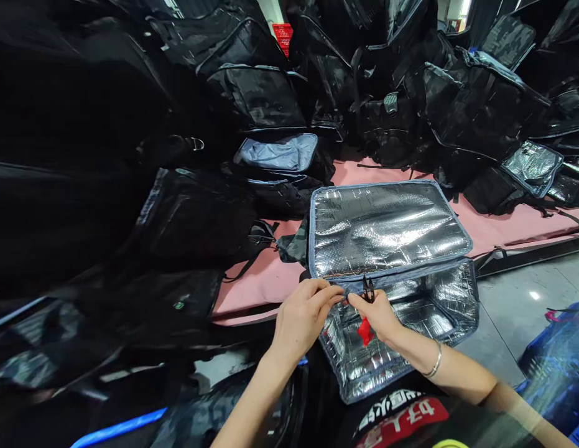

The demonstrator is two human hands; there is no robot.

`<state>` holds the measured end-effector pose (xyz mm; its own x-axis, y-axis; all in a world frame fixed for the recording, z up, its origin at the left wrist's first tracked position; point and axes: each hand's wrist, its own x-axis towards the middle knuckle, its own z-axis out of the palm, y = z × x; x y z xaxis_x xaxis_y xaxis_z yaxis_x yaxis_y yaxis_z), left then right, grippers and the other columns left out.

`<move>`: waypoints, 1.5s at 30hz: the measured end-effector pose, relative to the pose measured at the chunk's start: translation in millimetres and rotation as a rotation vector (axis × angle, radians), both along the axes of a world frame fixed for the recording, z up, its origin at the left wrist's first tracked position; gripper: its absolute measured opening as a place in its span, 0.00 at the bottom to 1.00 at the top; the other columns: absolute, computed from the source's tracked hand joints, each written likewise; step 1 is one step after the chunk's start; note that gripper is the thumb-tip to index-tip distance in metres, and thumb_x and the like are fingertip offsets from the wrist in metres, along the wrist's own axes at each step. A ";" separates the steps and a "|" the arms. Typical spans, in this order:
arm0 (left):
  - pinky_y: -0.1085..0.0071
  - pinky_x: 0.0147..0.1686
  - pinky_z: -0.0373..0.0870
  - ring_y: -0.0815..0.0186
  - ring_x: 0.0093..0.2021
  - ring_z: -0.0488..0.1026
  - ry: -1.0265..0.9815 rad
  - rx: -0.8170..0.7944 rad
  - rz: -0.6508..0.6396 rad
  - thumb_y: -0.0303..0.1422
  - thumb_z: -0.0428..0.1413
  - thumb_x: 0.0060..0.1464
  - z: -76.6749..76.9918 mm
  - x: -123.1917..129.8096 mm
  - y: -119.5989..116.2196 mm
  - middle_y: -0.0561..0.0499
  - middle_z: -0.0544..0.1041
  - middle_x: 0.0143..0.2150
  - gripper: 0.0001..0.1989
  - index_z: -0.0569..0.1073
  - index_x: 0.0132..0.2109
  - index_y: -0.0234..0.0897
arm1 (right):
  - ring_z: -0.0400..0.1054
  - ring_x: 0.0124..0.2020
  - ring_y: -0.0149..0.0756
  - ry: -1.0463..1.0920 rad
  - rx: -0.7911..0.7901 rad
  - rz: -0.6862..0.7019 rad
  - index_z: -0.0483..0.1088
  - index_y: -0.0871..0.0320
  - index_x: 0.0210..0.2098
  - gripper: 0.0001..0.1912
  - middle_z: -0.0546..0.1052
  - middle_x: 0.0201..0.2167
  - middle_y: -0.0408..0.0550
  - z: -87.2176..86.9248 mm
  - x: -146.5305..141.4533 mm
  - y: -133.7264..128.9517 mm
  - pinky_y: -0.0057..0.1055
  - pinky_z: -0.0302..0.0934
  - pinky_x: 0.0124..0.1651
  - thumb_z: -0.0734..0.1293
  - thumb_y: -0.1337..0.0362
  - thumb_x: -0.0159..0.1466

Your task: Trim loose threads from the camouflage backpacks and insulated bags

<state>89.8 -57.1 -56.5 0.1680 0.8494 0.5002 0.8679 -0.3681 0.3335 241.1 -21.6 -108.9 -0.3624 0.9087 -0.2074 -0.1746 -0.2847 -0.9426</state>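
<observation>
An insulated bag [392, 227] with a shiny silver foil lining lies spread out before me, its lid folded back and its foil-lined body [438, 311] nearer to me. Grey-blue binding edges the lid. My left hand [298, 317] is closed in a pinch on the binding at the hinge side. Just beside it, the fingertips of my right hand [380, 317] meet the same strip. Thread snips [368, 288] sit in my right hand, their dark blades pointing up and away and a red piece [365, 331] showing below the fingers.
Black and camouflage bags [261, 93] are heaped at the back and left. A pink surface [252, 286] lies beneath several of them. Another bag with a grey-blue lining [280, 152] lies open beyond the lid. Blue wrapped material [557, 367] rests on the tiled floor [517, 298] at right.
</observation>
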 end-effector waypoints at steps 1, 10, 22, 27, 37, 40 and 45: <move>0.73 0.32 0.66 0.68 0.33 0.70 -0.005 -0.002 0.003 0.34 0.49 0.57 -1.9 2.2 1.8 0.50 0.72 0.31 0.09 0.74 0.37 0.40 | 0.43 0.18 0.23 -0.011 0.010 0.001 0.54 0.58 0.12 0.24 0.51 0.12 0.37 -1.5 -0.6 0.3 0.26 0.40 0.23 0.68 0.50 0.50; 0.75 0.30 0.63 0.70 0.30 0.66 -0.194 0.133 0.173 0.24 0.49 0.55 -18.8 29.0 2.6 0.51 0.69 0.29 0.06 0.65 0.31 0.36 | 0.56 0.24 0.26 -0.207 0.232 0.170 0.67 0.61 0.28 0.15 0.65 0.22 0.40 4.1 27.2 -3.2 0.24 0.51 0.29 0.64 0.54 0.58; 0.74 0.29 0.62 0.70 0.29 0.65 -0.195 0.176 0.218 0.25 0.51 0.55 -21.5 33.0 1.6 0.52 0.69 0.28 0.05 0.66 0.32 0.36 | 0.67 0.28 0.33 -0.775 0.912 0.041 0.66 0.60 0.36 0.14 0.73 0.28 0.46 22.4 53.8 -5.5 0.27 0.54 0.31 0.57 0.55 0.65; 0.74 0.30 0.62 0.70 0.29 0.65 -0.194 0.186 0.232 0.25 0.51 0.55 -21.2 34.1 0.8 0.52 0.70 0.29 0.04 0.66 0.32 0.36 | 0.69 0.28 0.32 -0.856 1.001 0.079 0.66 0.59 0.36 0.15 0.73 0.28 0.46 22.3 49.6 -4.0 0.26 0.52 0.29 0.56 0.56 0.67; 0.75 0.30 0.63 0.70 0.29 0.66 -0.182 0.198 0.221 0.25 0.50 0.56 -22.0 32.1 -0.9 0.52 0.69 0.28 0.05 0.65 0.32 0.36 | 0.68 0.28 0.32 -0.852 0.973 0.136 0.64 0.58 0.34 0.12 0.72 0.26 0.43 24.8 47.4 -2.4 0.26 0.48 0.28 0.56 0.56 0.66; 0.75 0.30 0.63 0.70 0.29 0.66 -0.180 0.204 0.211 0.25 0.49 0.56 -20.8 31.3 -1.0 0.52 0.69 0.28 0.05 0.66 0.32 0.36 | 0.66 0.25 0.31 -0.851 0.977 0.148 0.63 0.58 0.31 0.12 0.70 0.23 0.42 25.4 44.6 -0.5 0.26 0.45 0.27 0.56 0.57 0.66; 0.75 0.29 0.64 0.70 0.28 0.67 -0.194 0.188 0.224 0.29 0.49 0.56 -22.8 26.6 0.5 0.52 0.70 0.28 0.05 0.67 0.32 0.37 | 0.67 0.27 0.30 -0.763 0.926 0.134 0.64 0.57 0.31 0.12 0.71 0.23 0.41 26.6 45.8 2.5 0.25 0.49 0.28 0.57 0.58 0.65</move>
<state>116.4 -56.6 -79.3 -0.1255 0.7446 0.6556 0.8610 -0.2465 0.4448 286.8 -19.1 -82.2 -0.5331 0.7907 0.3010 0.4952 0.5801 -0.6468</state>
